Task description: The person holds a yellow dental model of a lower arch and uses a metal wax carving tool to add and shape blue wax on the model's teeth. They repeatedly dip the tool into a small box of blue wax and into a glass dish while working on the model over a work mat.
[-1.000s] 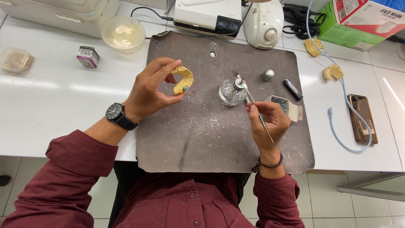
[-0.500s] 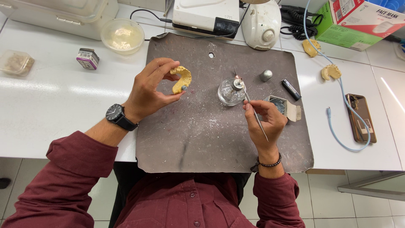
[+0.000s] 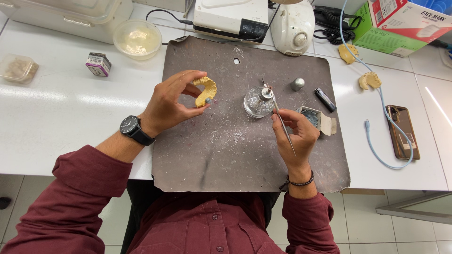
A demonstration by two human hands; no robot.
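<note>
Two bare hands are working over a dark, stained bench mat on a white table. The left hand is gripping a yellow horseshoe-shaped dental cast, fingers curled closely around it with the thumb below and fingertips above, holding it raised just above the mat. The right hand is pinching a slim metal instrument like a pen, fingers closed tightly on its shaft; its tip is sitting at the top of a small glass burner standing on the mat between the hands. Whether the tip is touching the wick cannot be made out.

As a judgement, the work appears to be midway: the cast is already in hand and the tool is being held at the burner, while the tool and cast are staying well apart, so nothing is yet being applied to the cast.

Lying nearby are a small open cardboard box, a dark lighter and a grey metal cap. Two more yellow casts and a phone are resting on the table to the right.
</note>
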